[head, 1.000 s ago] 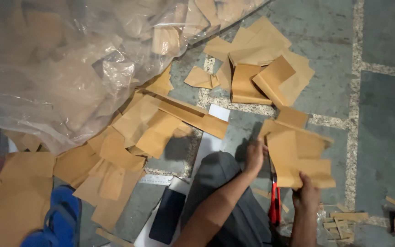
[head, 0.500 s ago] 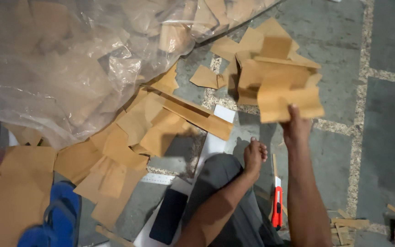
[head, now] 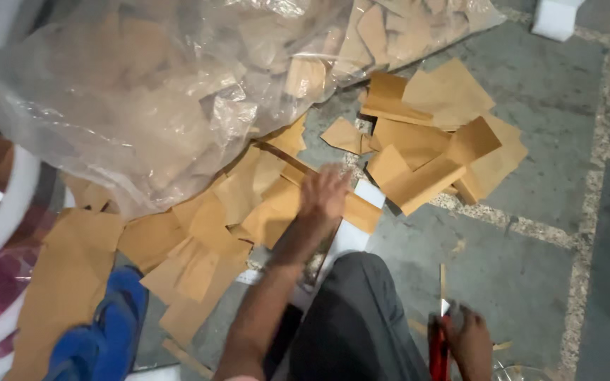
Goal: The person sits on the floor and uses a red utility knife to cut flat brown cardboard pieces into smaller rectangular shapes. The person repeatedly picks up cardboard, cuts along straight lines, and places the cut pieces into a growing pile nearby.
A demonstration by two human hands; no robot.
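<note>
**Hands among cardboard offcuts on a stone floor**

The left hand (head: 324, 194) lies spread and released on brown cardboard pieces (head: 262, 204) at the edge of the clear plastic bag (head: 142, 92), which is stuffed with more offcuts. The right hand (head: 471, 339) grasps a red utility knife (head: 438, 349) near the bottom edge. A separate stack of cardboard sheets (head: 439, 152) lies beyond; bare grey floor (head: 545, 233) opens to the right.
</note>
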